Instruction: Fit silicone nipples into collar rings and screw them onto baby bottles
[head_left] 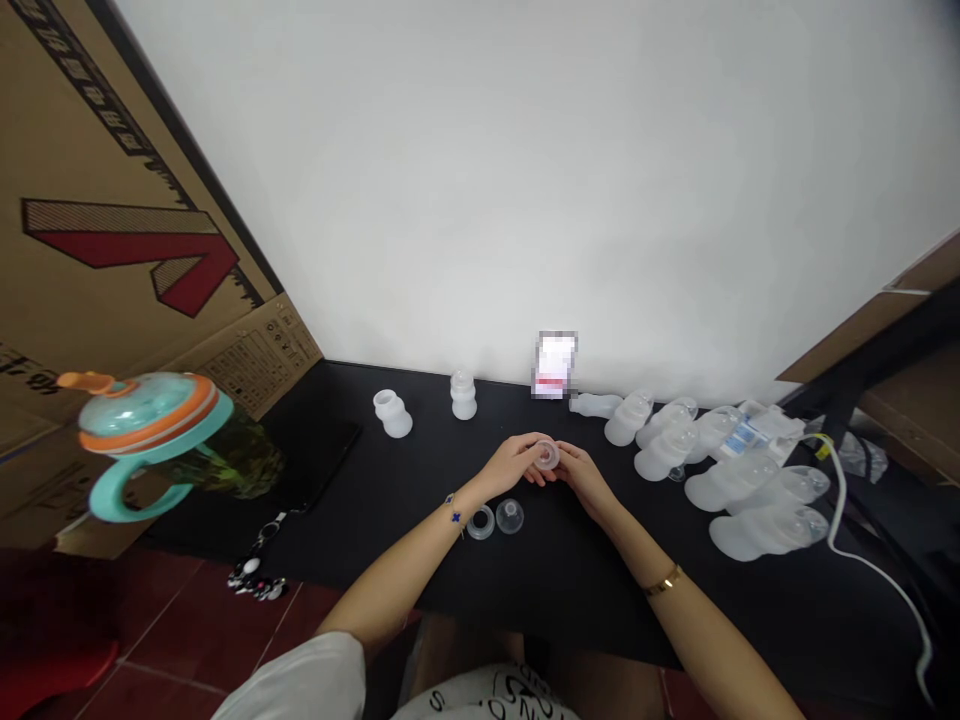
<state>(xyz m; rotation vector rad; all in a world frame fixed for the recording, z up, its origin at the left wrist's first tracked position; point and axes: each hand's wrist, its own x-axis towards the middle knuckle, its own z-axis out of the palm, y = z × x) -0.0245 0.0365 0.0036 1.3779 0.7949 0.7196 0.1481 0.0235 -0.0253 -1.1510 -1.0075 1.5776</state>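
Observation:
Both hands meet over the middle of the black table, closed around a bottle nipple (547, 455), translucent with a round flange facing up. My left hand (517, 463) pinches it from the left, fingers curled beneath. My right hand (581, 475) grips its right edge. Just below my left wrist lie a translucent screw ring (481, 522) and a clear dome cap (510, 516), side by side. Farther back, an open white baby bottle (393, 414) leans to one side, and a capped baby bottle (463, 396) stands upright near the wall.
Several capped baby bottles (667, 447) cluster at the right, beside a plastic packet (750, 432) and a white cable (840, 500). A lit phone (555, 365) leans on the wall. At left are a large drink cup (172, 440), a dark tablet-like slab (319, 465) and cardboard (112, 200).

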